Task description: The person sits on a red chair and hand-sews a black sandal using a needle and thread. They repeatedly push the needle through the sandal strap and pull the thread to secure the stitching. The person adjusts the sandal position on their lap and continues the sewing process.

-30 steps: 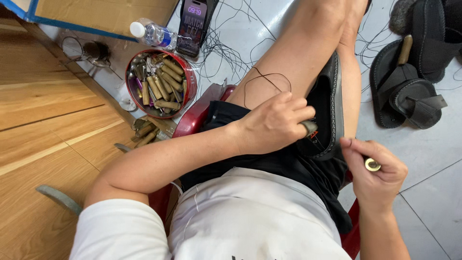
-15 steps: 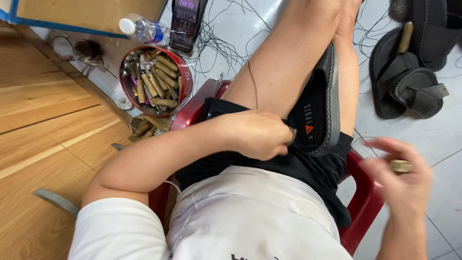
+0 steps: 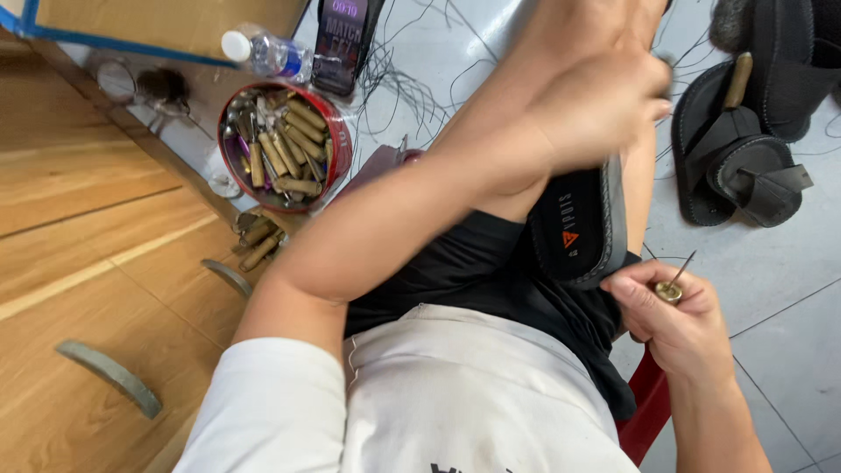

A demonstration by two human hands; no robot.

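— How does the black rubber slide sandal [image 3: 580,229] lie?
— On edge across the lap, its long axis running away from the body, heel end nearest
— Which hand is closer to it?
— The left hand [image 3: 600,109] is curled over its far end, blurred, so I cannot tell how firmly it grips; the right hand [image 3: 667,317] touches the heel end, clenched on a brass-capped stitching awl [image 3: 676,282], needle slanting up and away from the sole
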